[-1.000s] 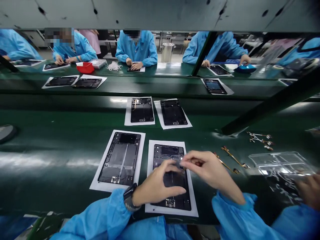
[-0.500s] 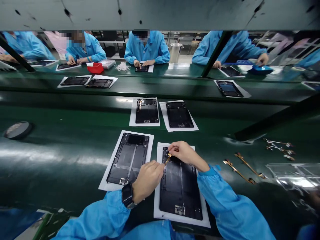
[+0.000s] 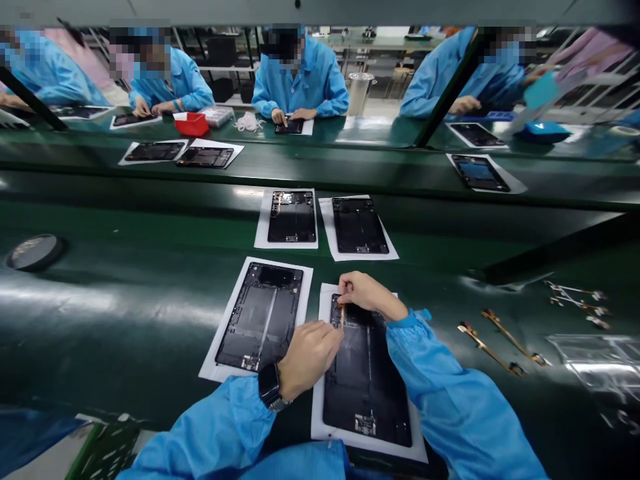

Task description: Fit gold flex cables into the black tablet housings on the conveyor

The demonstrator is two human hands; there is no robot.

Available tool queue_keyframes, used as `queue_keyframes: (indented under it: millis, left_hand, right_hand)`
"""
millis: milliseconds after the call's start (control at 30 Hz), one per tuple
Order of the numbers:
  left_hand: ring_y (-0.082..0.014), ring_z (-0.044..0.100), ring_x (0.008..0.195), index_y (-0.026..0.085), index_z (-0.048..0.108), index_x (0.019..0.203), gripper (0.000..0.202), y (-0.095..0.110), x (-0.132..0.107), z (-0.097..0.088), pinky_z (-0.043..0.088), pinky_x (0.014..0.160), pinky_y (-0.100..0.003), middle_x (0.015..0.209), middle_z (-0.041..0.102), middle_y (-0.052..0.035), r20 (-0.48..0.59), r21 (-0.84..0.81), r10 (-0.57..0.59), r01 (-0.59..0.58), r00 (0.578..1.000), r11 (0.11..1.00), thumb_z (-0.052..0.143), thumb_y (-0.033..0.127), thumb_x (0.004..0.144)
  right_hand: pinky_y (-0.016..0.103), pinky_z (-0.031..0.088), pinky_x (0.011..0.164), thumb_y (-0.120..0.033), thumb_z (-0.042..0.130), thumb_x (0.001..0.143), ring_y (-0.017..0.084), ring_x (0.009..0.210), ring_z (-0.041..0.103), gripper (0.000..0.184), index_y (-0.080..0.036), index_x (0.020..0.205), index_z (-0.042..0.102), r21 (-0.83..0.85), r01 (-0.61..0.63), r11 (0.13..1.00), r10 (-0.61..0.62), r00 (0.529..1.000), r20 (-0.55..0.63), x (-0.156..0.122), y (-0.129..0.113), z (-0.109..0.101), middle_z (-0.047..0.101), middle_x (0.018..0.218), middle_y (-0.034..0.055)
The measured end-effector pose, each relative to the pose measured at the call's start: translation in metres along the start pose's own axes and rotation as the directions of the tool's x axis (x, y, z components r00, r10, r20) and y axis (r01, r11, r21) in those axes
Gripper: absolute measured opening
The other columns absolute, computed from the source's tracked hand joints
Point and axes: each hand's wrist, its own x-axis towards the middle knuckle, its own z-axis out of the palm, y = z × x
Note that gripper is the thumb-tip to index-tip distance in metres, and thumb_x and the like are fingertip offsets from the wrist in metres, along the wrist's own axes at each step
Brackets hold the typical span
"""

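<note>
1. Flex cable (image 3: 342, 316): thin, narrow copper-orange ribbon, over the upper left part of the tablet housing (image 3: 373, 380) (landmark). Contact between the two cannot be told.
2. Right hand (image 3: 367, 293): thumb and fingers pinched on the cable's upper end. Left hand (image 3: 311, 357): fingers curled in, tips closed on its lower end; dark smartwatch (image 3: 269, 383) at that wrist.
3. Landmark housing: flat black shell, rectangular, rounded corners, smooth dark panels, pale strip running lengthwise, small circuit board at the near end. Lies on a white sheet (image 3: 317, 427) that shows as a border.
4. Left of landmark: second housing (image 3: 247, 320), same form, on its own sheet. Beyond landmark: two more black housings (image 3: 293, 220), side by side, each on white.
5. Right of landmark: two loose flex cables (image 3: 481, 343), orange ribbons with dark ends, roughly parallel, apart. Farther right: loose group of paler cables (image 3: 583, 307).
6. Containers. Right of landmark, past the loose cables: clear plastic tray (image 3: 595, 357), glossy; contents indistinct. Well left: round shallow dish (image 3: 34, 253); contents too small to identify. Far beyond: red bin (image 3: 191, 125), something white at its rim, clear box (image 3: 219, 116) just beside.
7. Under landmark: green bench (image 3: 125, 320), glossy, streaked with reflections.
</note>
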Motion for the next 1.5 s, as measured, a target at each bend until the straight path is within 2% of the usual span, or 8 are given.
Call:
queue_keyframes:
  millis: [267,433,700,933,1100,1300,1400,1500]
  left_hand:
    - [-0.0167,0.067,0.079,0.016,0.062,0.100,0.015,0.000,-0.004,-0.002,0.050,0.069,-0.030,0.088,0.070,-0.0024,0.022,-0.045,0.007,-0.006,1.000,0.999,0.048,0.015,0.098]
    - [-0.0170,0.068,0.082,0.016,0.064,0.098,0.019,0.000,-0.005,0.000,0.051,0.072,-0.030,0.088,0.071,-0.0038,0.061,-0.037,0.001,0.002,0.998,0.999,0.045,0.016,0.099]
    - [-0.0174,0.067,0.085,0.015,0.063,0.102,0.019,0.000,-0.006,0.001,0.050,0.075,-0.030,0.092,0.071,-0.0044,0.078,-0.034,0.025,-0.022,0.997,0.999,0.044,0.016,0.100]
    - [-0.0161,0.064,0.078,0.016,0.062,0.100,0.018,0.001,-0.007,0.001,0.049,0.070,-0.029,0.086,0.069,-0.0032,0.087,-0.014,0.031,-0.030,0.996,0.999,0.044,0.017,0.100]
    - [-0.0159,0.065,0.081,0.015,0.061,0.105,0.019,0.002,-0.007,0.000,0.050,0.072,-0.029,0.085,0.068,-0.0036,0.085,-0.012,0.032,-0.031,0.996,0.999,0.043,0.017,0.100]
    - [-0.0173,0.063,0.078,0.015,0.062,0.102,0.017,0.004,-0.007,-0.005,0.051,0.071,-0.030,0.084,0.066,-0.0037,0.118,0.036,0.013,-0.017,0.993,0.999,0.045,0.017,0.099]
    - [-0.0184,0.063,0.090,0.015,0.063,0.102,0.017,0.004,-0.007,-0.005,0.053,0.077,-0.031,0.101,0.067,-0.0067,0.111,0.043,0.022,-0.027,0.994,0.999,0.047,0.016,0.098]
    - [-0.0189,0.061,0.107,0.014,0.063,0.106,0.019,0.003,-0.009,-0.001,0.052,0.091,-0.032,0.116,0.066,-0.0079,0.070,0.046,0.074,-0.077,0.995,0.996,0.045,0.016,0.099]
  right_hand:
    - [0.025,0.028,0.056,-0.038,0.082,0.066,0.015,0.067,0.057,0.029,-0.024,0.079,0.060,-0.144,-0.041,0.989,0.043,0.999,0.009,-0.004,-0.002,-0.006,0.063,0.073,-0.0024]
    - [0.025,0.027,0.057,-0.037,0.075,0.076,0.016,0.071,0.057,0.024,-0.025,0.089,0.058,-0.178,0.015,0.984,-0.013,1.000,0.009,-0.016,-0.001,0.000,0.062,0.078,-0.0018]
    - [0.024,0.030,0.057,-0.040,0.075,0.075,0.016,0.071,0.056,0.028,-0.025,0.090,0.056,-0.167,0.064,0.984,-0.062,0.998,0.015,-0.014,0.007,0.003,0.061,0.079,-0.0021]
    - [0.025,0.032,0.058,-0.036,0.077,0.073,0.017,0.075,0.059,0.032,-0.025,0.094,0.056,-0.203,-0.008,0.979,0.029,0.995,0.098,-0.012,-0.009,-0.005,0.063,0.083,-0.0009]
    - [0.025,0.031,0.054,-0.034,0.083,0.064,0.019,0.071,0.060,0.034,-0.024,0.083,0.057,-0.226,-0.020,0.974,0.058,0.985,0.162,-0.002,-0.017,-0.015,0.064,0.078,-0.0006]
    - [0.026,0.032,0.060,-0.038,0.070,0.083,0.017,0.077,0.059,0.024,-0.024,0.096,0.055,-0.221,0.026,0.975,-0.026,1.000,0.002,-0.021,-0.003,0.002,0.063,0.090,0.0008]
    - [0.027,0.031,0.060,-0.039,0.066,0.086,0.017,0.075,0.059,0.023,-0.023,0.097,0.054,-0.240,0.062,0.969,-0.091,0.990,-0.109,-0.031,0.003,0.011,0.061,0.094,0.0016]
    - [0.027,0.031,0.060,-0.039,0.065,0.088,0.017,0.073,0.058,0.021,-0.023,0.098,0.054,-0.246,0.077,0.966,-0.108,0.987,-0.115,-0.033,0.006,0.013,0.060,0.093,0.0013]
